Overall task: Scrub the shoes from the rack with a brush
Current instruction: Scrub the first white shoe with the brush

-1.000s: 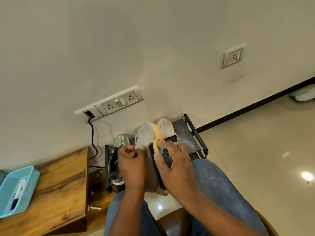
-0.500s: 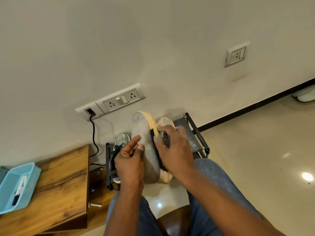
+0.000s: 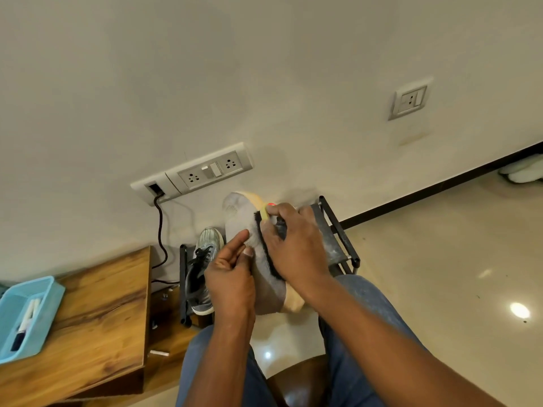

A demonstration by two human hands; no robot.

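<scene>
My left hand (image 3: 230,277) grips the grey shoe (image 3: 249,230), toe pointing to twelve o'clock; my right hand (image 3: 293,245) clasps the brush (image 3: 262,230), bristles against its side at three o'clock.

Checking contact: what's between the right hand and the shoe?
Head view: the brush, black bristles on the shoe, gripped by the right hand.

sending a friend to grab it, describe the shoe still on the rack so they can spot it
Find the long socket panel on the wall; below it stands a black rack. The shoe lies at its left end, beside the wooden table: grey, with black laces, unlike the laceless one being brushed.
</scene>
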